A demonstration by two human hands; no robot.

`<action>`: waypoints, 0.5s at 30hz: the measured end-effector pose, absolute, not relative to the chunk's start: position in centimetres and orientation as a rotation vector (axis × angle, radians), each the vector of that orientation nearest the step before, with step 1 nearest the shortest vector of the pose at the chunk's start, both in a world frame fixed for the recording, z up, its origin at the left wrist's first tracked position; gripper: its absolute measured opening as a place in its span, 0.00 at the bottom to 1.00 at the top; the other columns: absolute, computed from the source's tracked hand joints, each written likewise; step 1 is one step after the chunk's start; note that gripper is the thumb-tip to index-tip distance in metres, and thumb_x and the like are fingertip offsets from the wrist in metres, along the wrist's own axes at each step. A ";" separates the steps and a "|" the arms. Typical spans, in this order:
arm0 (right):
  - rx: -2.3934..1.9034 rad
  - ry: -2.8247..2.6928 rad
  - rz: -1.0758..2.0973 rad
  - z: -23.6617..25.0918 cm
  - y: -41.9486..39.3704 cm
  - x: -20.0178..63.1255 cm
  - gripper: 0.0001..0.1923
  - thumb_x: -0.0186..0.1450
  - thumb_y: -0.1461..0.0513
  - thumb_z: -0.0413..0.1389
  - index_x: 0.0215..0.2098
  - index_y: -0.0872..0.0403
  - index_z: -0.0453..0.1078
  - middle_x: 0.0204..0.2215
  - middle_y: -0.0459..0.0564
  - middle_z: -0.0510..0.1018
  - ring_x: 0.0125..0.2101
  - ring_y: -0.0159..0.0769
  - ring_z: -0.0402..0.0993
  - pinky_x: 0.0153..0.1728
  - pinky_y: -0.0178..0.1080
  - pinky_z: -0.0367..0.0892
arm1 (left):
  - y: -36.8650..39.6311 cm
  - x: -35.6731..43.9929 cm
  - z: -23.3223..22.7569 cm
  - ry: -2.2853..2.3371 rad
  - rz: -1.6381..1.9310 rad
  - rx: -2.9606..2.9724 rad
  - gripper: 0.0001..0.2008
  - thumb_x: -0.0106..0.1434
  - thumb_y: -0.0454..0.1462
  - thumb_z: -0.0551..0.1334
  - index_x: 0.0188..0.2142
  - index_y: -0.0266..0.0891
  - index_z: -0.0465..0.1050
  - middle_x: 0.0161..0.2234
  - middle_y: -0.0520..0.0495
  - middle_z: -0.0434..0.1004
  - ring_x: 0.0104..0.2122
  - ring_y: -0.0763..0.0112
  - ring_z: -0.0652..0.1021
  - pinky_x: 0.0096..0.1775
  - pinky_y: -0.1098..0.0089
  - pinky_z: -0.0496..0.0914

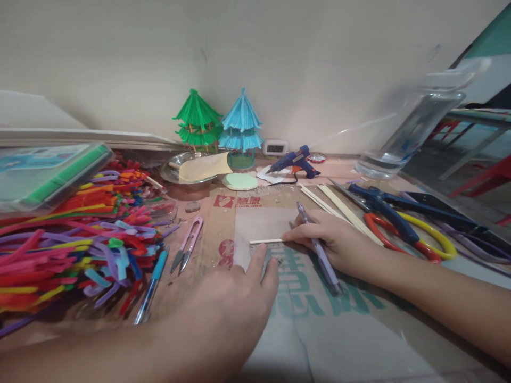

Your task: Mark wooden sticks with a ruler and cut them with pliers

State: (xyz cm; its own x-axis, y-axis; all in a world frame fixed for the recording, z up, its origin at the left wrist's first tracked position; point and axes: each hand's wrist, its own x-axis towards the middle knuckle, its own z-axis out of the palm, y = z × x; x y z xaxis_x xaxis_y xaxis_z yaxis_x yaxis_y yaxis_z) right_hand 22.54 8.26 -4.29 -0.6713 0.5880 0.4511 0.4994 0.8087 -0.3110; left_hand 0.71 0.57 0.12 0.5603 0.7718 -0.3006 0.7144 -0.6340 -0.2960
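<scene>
My right hand grips a purple pen and pinches the right end of a thin pale wooden stick that lies flat on the cardboard sheet. My left hand rests on the cardboard just below the stick, its fingertips close to the stick's middle; whether they touch it I cannot tell. A translucent square of paper lies under the stick.
A heap of coloured pipe cleaners fills the left, with thread snips and a blue pen beside it. Scissors, more sticks, a glue gun, a metal dish, two paper pagodas and a water bottle stand behind.
</scene>
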 end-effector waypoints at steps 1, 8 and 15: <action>-0.800 -2.447 0.213 -4.3 8.2 22.5 0.13 0.70 0.60 0.50 0.39 0.53 0.76 0.29 0.51 0.72 0.32 0.36 0.69 0.32 0.38 0.64 | 0.6 0.7 0.1 -1.255 0.612 -2.653 0.35 0.59 0.24 0.52 0.65 0.42 0.54 0.65 0.33 0.58 0.35 0.56 0.83 0.37 0.50 0.78; -0.813 -2.465 0.199 -3.9 8.0 22.4 0.11 0.70 0.62 0.51 0.39 0.53 0.76 0.30 0.51 0.72 0.32 0.35 0.69 0.32 0.38 0.64 | 0.4 0.0 -0.7 -1.258 0.370 -2.629 0.34 0.58 0.25 0.52 0.63 0.47 0.58 0.65 0.39 0.57 0.26 0.62 0.81 0.35 0.50 0.77; -0.789 -2.452 0.169 -3.9 8.1 22.3 0.12 0.70 0.63 0.50 0.38 0.54 0.76 0.29 0.51 0.72 0.31 0.35 0.68 0.31 0.37 0.63 | 0.4 0.7 0.4 -1.198 0.544 -2.663 0.34 0.58 0.23 0.51 0.64 0.39 0.56 0.64 0.33 0.59 0.27 0.63 0.82 0.24 0.65 0.76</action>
